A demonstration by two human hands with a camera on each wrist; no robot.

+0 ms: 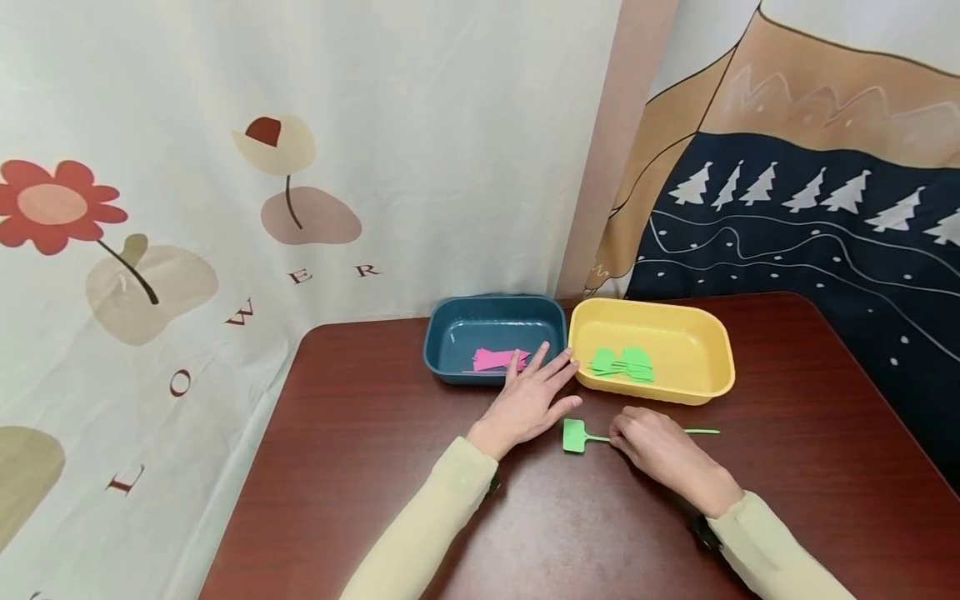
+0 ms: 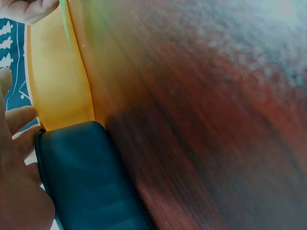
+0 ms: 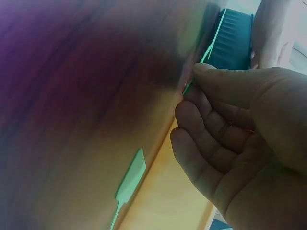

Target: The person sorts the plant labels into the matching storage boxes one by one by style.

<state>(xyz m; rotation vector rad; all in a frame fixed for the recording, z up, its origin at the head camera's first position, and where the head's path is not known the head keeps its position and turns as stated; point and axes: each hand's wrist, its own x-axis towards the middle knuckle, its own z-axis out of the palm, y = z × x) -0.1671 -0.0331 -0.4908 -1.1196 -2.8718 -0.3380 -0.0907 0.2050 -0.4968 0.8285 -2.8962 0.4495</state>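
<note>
My right hand (image 1: 660,446) pinches the thin stem of a green tag (image 1: 573,436) between thumb and fingertips, close over the table. The tag's square head points left. Under and beyond that hand is a second green tag (image 3: 132,177), whose thin stem (image 1: 702,431) sticks out to the right in the head view. My left hand (image 1: 528,404) has its fingers spread over the near right corner of the dark blue tray (image 1: 459,377), reaching the yellow tray's (image 1: 678,396) left edge. Pink tags (image 1: 491,359) lie inside the blue tray. Several green tags (image 1: 636,363) lie inside the yellow one.
The two trays stand side by side at the back of a dark red-brown wooden table (image 1: 337,433). Behind it hang a pale curtain (image 1: 450,150) with printed flowers and a dark blue cloth (image 1: 787,233) with white trees.
</note>
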